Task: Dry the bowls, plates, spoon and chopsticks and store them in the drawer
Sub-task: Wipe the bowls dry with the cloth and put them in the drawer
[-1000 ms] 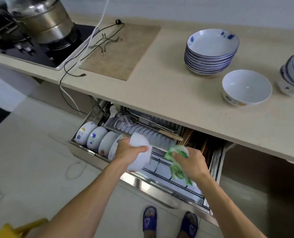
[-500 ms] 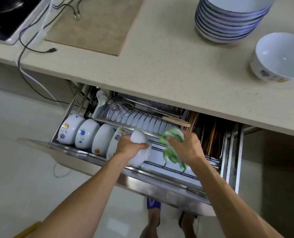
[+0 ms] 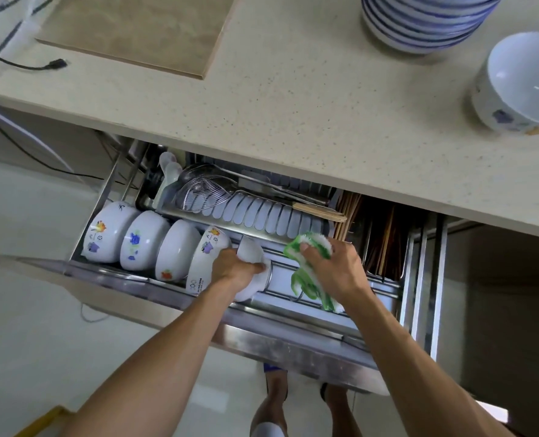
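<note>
Bowls [image 3: 142, 239] crowd left of bowl [image 3: 252, 272] in hands' reach.

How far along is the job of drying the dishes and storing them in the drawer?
Done: four white patterned bowls stand racked in the steel drawer. In hand: the left hand grips a fifth white bowl at the rack; the right hand holds a green-white cloth. Left: one white bowl and stacked blue-rimmed plates on the counter.

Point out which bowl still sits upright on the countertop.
The lone white bowl at the countertop's right edge, mouth up. The others stand on edge in the drawer, one in the left hand.
</note>
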A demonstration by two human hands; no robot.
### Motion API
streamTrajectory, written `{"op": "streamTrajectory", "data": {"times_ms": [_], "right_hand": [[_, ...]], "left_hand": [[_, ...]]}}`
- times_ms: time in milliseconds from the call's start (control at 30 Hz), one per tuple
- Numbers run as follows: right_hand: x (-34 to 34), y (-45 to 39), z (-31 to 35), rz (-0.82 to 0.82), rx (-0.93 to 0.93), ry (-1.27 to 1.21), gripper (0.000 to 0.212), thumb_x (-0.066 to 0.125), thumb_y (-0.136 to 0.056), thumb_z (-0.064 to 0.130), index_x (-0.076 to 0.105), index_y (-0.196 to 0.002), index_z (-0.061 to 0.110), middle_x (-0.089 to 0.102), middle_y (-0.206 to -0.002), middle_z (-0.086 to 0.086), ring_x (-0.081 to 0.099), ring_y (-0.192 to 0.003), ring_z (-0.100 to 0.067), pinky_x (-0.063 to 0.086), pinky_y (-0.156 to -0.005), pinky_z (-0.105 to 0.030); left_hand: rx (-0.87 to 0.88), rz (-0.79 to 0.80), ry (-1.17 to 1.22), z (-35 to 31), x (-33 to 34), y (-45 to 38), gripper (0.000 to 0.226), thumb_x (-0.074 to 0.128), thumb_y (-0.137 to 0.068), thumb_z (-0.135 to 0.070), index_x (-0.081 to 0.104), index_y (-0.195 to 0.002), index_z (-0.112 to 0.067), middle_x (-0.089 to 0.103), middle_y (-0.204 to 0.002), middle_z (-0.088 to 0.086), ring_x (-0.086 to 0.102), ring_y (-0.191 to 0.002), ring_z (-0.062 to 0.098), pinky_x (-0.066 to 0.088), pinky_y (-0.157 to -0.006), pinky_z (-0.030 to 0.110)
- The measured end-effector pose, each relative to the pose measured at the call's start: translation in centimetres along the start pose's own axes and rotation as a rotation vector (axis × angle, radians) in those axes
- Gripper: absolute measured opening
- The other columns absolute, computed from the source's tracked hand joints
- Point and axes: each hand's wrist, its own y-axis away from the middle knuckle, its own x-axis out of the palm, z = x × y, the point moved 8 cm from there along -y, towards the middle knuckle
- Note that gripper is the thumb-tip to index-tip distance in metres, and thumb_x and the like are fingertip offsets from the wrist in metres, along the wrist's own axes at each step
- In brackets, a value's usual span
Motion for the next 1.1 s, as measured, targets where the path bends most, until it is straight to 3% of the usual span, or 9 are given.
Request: {"op": "streamTrajectory", "data": {"times_ms": [133,267,467,667,733,833,967,1100], "right_hand": [[0.4,0.2,-0.5,0.023,0.016,-0.035,0.03,0.059,-0.098,0.042,0.067,-0.094,0.014,0.071,-0.081,-0.008,0.069,-0.063,-0.021,0.055,-0.052,-0.028],[-0.5,0.9,-0.9,-0.034,0.039,-0.067,0.027,0.063,-0.095,0.042,0.068,-0.093,0.015,0.072,-0.083,-0.007,0.07,-0.073,-0.025,0.058,-0.064,-0.035],[-3.6,3.1,-0.4,-0.113,0.056,-0.097,0.028,0.062,-0.096,0.042,0.067,-0.096,0.015,0.071,-0.082,-0.006,0.07,-0.068,-0.021,0.056,-0.057,-0.03],[-11.9,6.6,-0.5,-0.332,0.151,-0.229,0.027,0.069,-0.09,0.04,0.069,-0.092,0.013,0.069,-0.076,-0.007,0.064,-0.06,-0.017,0.05,-0.05,-0.023],[-16.1,7.9,-1.2,-0.446,0.206,-0.335,0.034,0.071,-0.082,0.05,0.071,-0.083,0.017,0.071,-0.074,-0.007,0.068,-0.067,-0.022,0.058,-0.065,-0.035],[-21.0,8.6,-1.5,-0.525,0.248,-0.438,0.043,0.072,-0.078,0.056,0.071,-0.075,0.014,0.072,-0.076,-0.011,0.069,-0.076,-0.03,0.057,-0.081,-0.046],[-26.7,7.5,-1.1,-0.541,0.227,-0.508,0.041,0.071,-0.081,0.052,0.069,-0.075,0.012,0.072,-0.078,-0.016,0.069,-0.077,-0.033,0.058,-0.081,-0.045],[-31.3,3.9,-0.9,-0.539,0.215,-0.52,0.046,0.072,-0.08,0.053,0.068,-0.076,0.008,0.071,-0.078,-0.018,0.069,-0.078,-0.035,0.058,-0.08,-0.046]], "left_hand": [[-0.017,-0.003,-0.044,0.6,0.0,-0.3,0.035,0.082,-0.08,-0.022,0.06,-0.104,-0.009,0.069,-0.111,0.013,0.065,-0.101,0.032,0.053,-0.088,0.036],[0.01,-0.015,-0.133,-0.3,-0.7,1.2,0.044,0.07,-0.088,-0.028,0.059,-0.125,-0.006,0.066,-0.122,0.013,0.062,-0.107,0.032,0.047,-0.084,0.032],[0.33,-0.061,-0.369,-5.6,-1.2,7.0,0.052,0.065,-0.092,-0.032,0.048,-0.139,-0.016,0.055,-0.137,0.008,0.055,-0.121,0.03,0.046,-0.097,0.038],[0.685,-0.079,-0.496,-15.3,1.1,14.2,0.053,0.057,-0.098,-0.041,0.043,-0.144,-0.019,0.051,-0.141,-0.001,0.055,-0.123,0.019,0.045,-0.094,0.031],[0.772,-0.08,-0.502,-18.8,2.5,16.3,0.055,0.055,-0.098,-0.042,0.041,-0.146,-0.019,0.05,-0.144,0.0,0.053,-0.126,0.019,0.043,-0.098,0.031],[0.824,-0.048,-0.466,-22.8,4.4,18.0,0.057,0.054,-0.098,-0.046,0.04,-0.147,-0.021,0.048,-0.145,0.0,0.053,-0.126,0.018,0.043,-0.099,0.032],[0.872,0.008,-0.398,-27.7,7.4,18.8,0.058,0.055,-0.098,-0.045,0.038,-0.147,-0.021,0.048,-0.144,0.002,0.06,-0.114,0.017,0.048,-0.1,0.037],[0.861,0.007,-0.377,-32.6,10.7,18.1,0.064,0.055,-0.097,-0.044,0.031,-0.15,-0.018,0.046,-0.146,0.004,0.06,-0.116,0.023,0.044,-0.103,0.04]]}}
